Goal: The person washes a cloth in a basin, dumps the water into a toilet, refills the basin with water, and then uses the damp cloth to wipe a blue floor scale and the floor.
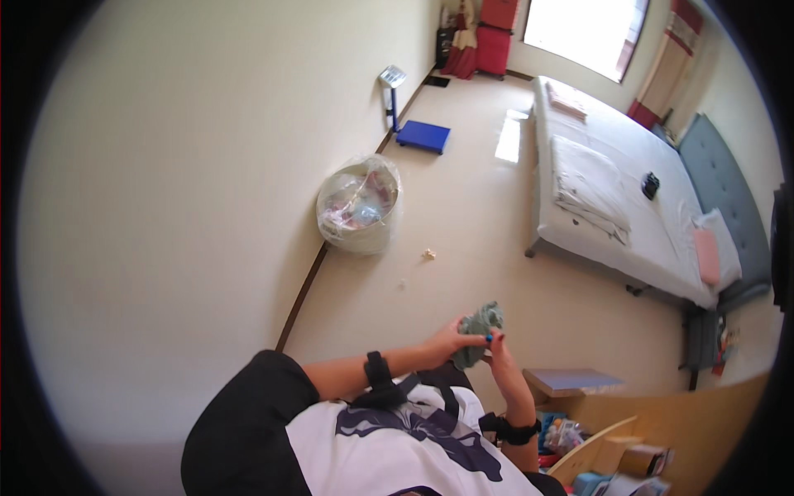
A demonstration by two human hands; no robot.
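A crumpled grey-green cloth is held up in front of my body, between both hands. My left hand grips it from the left side, its thumb pressed across the front. On the right side, my right hand is closed on the same cloth, fingers bent near its lower edge. A small bright blue spot shows where the two hands meet; I cannot make out what it is. Folds of the cloth hide some of the fingertips. Each forearm wears a black strap.
A round bin lined with clear plastic stands by the left wall, a blue platform scale beyond it. A small crumpled scrap lies on the floor. At right is a bed; at lower right, a wooden shelf unit holding packages.
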